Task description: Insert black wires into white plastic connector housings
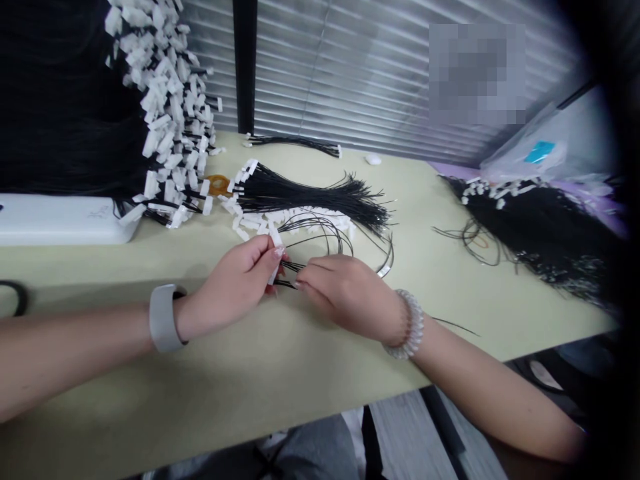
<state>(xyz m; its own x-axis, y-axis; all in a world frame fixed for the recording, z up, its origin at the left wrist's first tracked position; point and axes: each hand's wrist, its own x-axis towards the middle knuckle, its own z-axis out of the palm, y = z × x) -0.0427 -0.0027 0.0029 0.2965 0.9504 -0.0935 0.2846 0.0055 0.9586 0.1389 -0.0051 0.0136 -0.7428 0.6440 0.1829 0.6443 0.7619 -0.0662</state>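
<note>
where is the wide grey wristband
In the head view, the wide grey wristband is on the person's left wrist, just behind the left hand, left of centre above the pale green desk.

At twelve o'clock, silver blinds [380, 80] with horizontal stripes; centre, black wires [310, 197] ending in white connectors [250, 223] on a pale olive desk [150, 400]; at two, a lilac sheet [445, 169]; at eight, a grey wristband [163, 319].

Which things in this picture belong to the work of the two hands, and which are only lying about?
Part of the work: the left hand pinching a white plastic connector; the right hand on thin black wires; the black wire bundle with white connectors just beyond them.
Lying about: a white plastic box; an orange ring; a small white lump.
</note>
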